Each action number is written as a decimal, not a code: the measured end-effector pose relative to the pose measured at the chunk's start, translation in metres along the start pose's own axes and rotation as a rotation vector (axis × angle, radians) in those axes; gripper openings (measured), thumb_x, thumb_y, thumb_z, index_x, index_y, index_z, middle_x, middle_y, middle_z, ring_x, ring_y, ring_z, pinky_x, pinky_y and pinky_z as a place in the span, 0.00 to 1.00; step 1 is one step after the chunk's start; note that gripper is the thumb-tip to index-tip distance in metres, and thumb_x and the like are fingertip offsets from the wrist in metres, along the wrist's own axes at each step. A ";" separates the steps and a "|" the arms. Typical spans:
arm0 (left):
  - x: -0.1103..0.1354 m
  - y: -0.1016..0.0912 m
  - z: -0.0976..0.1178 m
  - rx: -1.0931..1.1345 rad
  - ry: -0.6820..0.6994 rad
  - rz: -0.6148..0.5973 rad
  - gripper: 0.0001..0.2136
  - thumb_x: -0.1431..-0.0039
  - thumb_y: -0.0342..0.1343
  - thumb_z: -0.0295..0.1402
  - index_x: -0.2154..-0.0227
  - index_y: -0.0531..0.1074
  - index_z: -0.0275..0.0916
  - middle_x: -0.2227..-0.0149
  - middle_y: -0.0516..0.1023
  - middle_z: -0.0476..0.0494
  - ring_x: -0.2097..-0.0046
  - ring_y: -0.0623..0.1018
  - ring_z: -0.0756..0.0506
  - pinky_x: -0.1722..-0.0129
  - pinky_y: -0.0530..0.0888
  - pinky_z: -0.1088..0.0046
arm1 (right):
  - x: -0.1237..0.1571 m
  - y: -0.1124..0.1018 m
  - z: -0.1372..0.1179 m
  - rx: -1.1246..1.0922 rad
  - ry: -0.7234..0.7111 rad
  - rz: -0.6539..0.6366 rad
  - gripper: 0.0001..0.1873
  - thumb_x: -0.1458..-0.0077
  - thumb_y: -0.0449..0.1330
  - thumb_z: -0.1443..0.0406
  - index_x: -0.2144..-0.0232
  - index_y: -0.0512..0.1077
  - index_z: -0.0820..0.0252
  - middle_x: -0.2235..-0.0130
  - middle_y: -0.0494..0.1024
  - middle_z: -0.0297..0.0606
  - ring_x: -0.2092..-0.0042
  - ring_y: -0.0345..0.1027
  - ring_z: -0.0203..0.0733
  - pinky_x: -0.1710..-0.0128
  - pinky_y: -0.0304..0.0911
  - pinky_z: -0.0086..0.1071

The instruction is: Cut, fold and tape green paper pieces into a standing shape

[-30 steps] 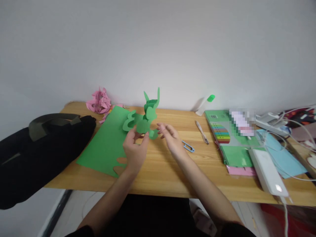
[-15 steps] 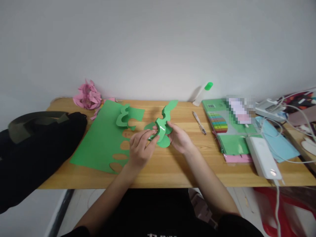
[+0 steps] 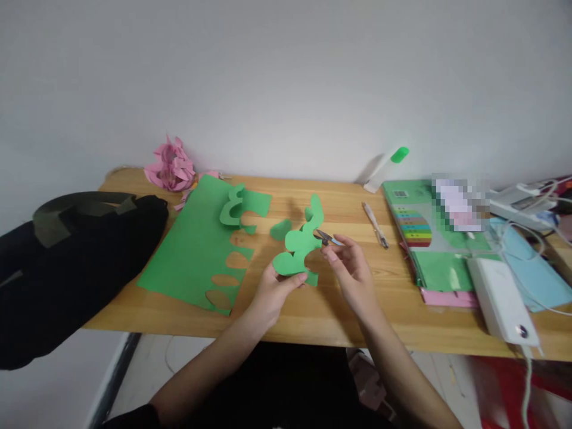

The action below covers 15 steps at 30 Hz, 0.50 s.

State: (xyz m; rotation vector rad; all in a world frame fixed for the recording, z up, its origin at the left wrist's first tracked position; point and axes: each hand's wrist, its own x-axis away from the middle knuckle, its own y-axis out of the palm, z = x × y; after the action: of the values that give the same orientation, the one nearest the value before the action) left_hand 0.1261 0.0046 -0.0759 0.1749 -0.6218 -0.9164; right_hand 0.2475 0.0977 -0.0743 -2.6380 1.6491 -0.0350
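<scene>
Between the thumb and fingers of my left hand (image 3: 274, 295) is a wavy strip of green paper (image 3: 298, 241), held above the table with its rounded lobes spread out. My right hand (image 3: 351, 268) pinches a small pair of scissors (image 3: 326, 238); their dark blades reach the paper's right edge, while the grip is mostly covered by the fingers. Just left of the strip lies a green paper oval (image 3: 280, 229). Farther left is a large green sheet (image 3: 187, 247) with oval holes along its right side, and a curled green offcut (image 3: 232, 210) rests at its top.
Crumpled pink paper (image 3: 172, 167) sits at the back left, near a black bag (image 3: 89, 274). To the right lie a pen (image 3: 375, 224), a white tube with green cap (image 3: 386, 168), a pack of coloured paper (image 3: 409, 208), and a white power bank (image 3: 500, 301) with cables.
The green strip has been turned and unfolded flatter. My left hand has shifted to its lower edge, and my right hand has moved right, the scissors now showing. The view has shifted slightly.
</scene>
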 end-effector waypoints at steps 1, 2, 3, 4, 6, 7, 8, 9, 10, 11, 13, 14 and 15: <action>0.001 0.003 -0.003 0.027 -0.021 0.003 0.19 0.64 0.72 0.33 0.69 0.70 0.36 0.71 0.77 0.48 0.70 0.75 0.51 0.70 0.73 0.76 | -0.001 0.000 0.003 -0.031 0.060 -0.032 0.30 0.50 0.65 0.48 0.51 0.64 0.57 0.63 0.76 0.38 0.60 0.72 0.40 0.59 0.67 0.35; 0.002 0.006 -0.005 0.041 -0.036 0.000 0.21 0.65 0.72 0.33 0.68 0.70 0.36 0.70 0.77 0.48 0.70 0.75 0.51 0.70 0.73 0.76 | -0.002 0.001 0.005 -0.069 0.123 -0.071 0.32 0.52 0.66 0.47 0.51 0.63 0.57 0.65 0.75 0.37 0.63 0.72 0.39 0.62 0.68 0.34; 0.004 0.008 -0.008 0.044 -0.050 -0.012 0.22 0.66 0.73 0.33 0.66 0.70 0.36 0.69 0.77 0.47 0.69 0.75 0.50 0.70 0.73 0.76 | -0.003 0.002 0.006 -0.104 0.185 -0.099 0.34 0.55 0.67 0.47 0.51 0.63 0.57 0.68 0.74 0.35 0.66 0.71 0.38 0.65 0.67 0.33; 0.005 0.011 -0.010 0.034 -0.064 -0.029 0.24 0.65 0.72 0.33 0.64 0.70 0.36 0.67 0.77 0.47 0.68 0.75 0.50 0.70 0.73 0.75 | -0.004 0.003 0.006 -0.134 0.244 -0.106 0.36 0.57 0.68 0.47 0.51 0.63 0.58 0.71 0.73 0.32 0.70 0.69 0.37 0.69 0.66 0.31; 0.006 0.014 -0.013 -0.021 -0.089 -0.078 0.25 0.64 0.72 0.33 0.60 0.70 0.37 0.65 0.78 0.46 0.65 0.76 0.48 0.67 0.75 0.73 | -0.006 0.004 0.004 -0.172 0.342 -0.059 0.38 0.61 0.70 0.47 0.52 0.64 0.58 0.74 0.70 0.29 0.75 0.65 0.34 0.74 0.61 0.28; 0.005 0.013 -0.012 -0.067 -0.092 -0.111 0.25 0.63 0.72 0.33 0.59 0.71 0.37 0.64 0.78 0.45 0.64 0.77 0.47 0.64 0.75 0.71 | -0.007 0.003 0.003 -0.190 0.381 -0.025 0.39 0.64 0.71 0.48 0.53 0.64 0.59 0.75 0.70 0.28 0.75 0.64 0.33 0.75 0.60 0.27; 0.003 0.011 -0.010 -0.125 -0.087 -0.147 0.25 0.62 0.71 0.34 0.59 0.71 0.37 0.63 0.78 0.44 0.62 0.77 0.46 0.61 0.75 0.69 | -0.008 0.001 0.001 -0.210 0.414 0.007 0.39 0.67 0.71 0.49 0.54 0.65 0.59 0.74 0.71 0.28 0.76 0.64 0.32 0.75 0.59 0.27; 0.000 0.007 -0.007 -0.195 -0.071 -0.178 0.23 0.61 0.71 0.35 0.60 0.72 0.37 0.62 0.79 0.42 0.60 0.78 0.45 0.59 0.75 0.67 | -0.009 -0.001 -0.001 -0.229 0.438 0.034 0.39 0.69 0.72 0.51 0.56 0.65 0.58 0.74 0.72 0.28 0.75 0.65 0.32 0.75 0.60 0.27; -0.006 0.002 -0.001 -0.282 -0.033 -0.195 0.20 0.58 0.69 0.37 0.60 0.73 0.37 0.61 0.79 0.41 0.59 0.78 0.44 0.57 0.75 0.66 | -0.011 -0.004 -0.003 -0.244 0.457 0.055 0.38 0.70 0.72 0.52 0.57 0.65 0.58 0.73 0.72 0.28 0.75 0.65 0.32 0.74 0.60 0.27; -0.013 -0.004 0.005 -0.390 0.025 -0.193 0.17 0.53 0.66 0.38 0.62 0.74 0.36 0.60 0.79 0.39 0.58 0.78 0.43 0.56 0.75 0.64 | -0.012 -0.007 -0.004 -0.251 0.474 0.071 0.38 0.72 0.73 0.53 0.58 0.65 0.58 0.73 0.73 0.28 0.75 0.66 0.32 0.74 0.60 0.27; -0.031 -0.016 0.023 -0.684 0.228 -0.091 0.10 0.44 0.58 0.37 0.63 0.75 0.36 0.59 0.79 0.38 0.57 0.78 0.43 0.53 0.74 0.63 | -0.014 -0.013 -0.008 -0.255 0.510 0.090 0.37 0.74 0.72 0.54 0.59 0.66 0.58 0.74 0.73 0.28 0.76 0.65 0.32 0.75 0.60 0.26; -0.041 -0.021 0.032 -0.884 0.372 -0.020 0.07 0.43 0.56 0.33 0.64 0.75 0.36 0.58 0.78 0.38 0.55 0.77 0.43 0.51 0.73 0.62 | -0.015 -0.015 -0.009 -0.254 0.531 0.091 0.36 0.74 0.72 0.55 0.60 0.66 0.59 0.74 0.73 0.28 0.77 0.65 0.32 0.76 0.59 0.26; -0.050 -0.024 0.041 -1.085 0.464 0.035 0.07 0.43 0.54 0.29 0.63 0.75 0.36 0.56 0.78 0.37 0.52 0.76 0.42 0.48 0.71 0.61 | -0.016 -0.016 -0.011 -0.253 0.549 0.088 0.35 0.74 0.71 0.55 0.61 0.67 0.59 0.75 0.72 0.27 0.77 0.64 0.31 0.77 0.58 0.26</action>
State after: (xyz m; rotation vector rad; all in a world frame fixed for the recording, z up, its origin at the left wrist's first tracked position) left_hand 0.0635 0.0345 -0.0733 -0.5839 0.3433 -1.0225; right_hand 0.2548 0.1189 -0.0629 -2.9150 2.0358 -0.6441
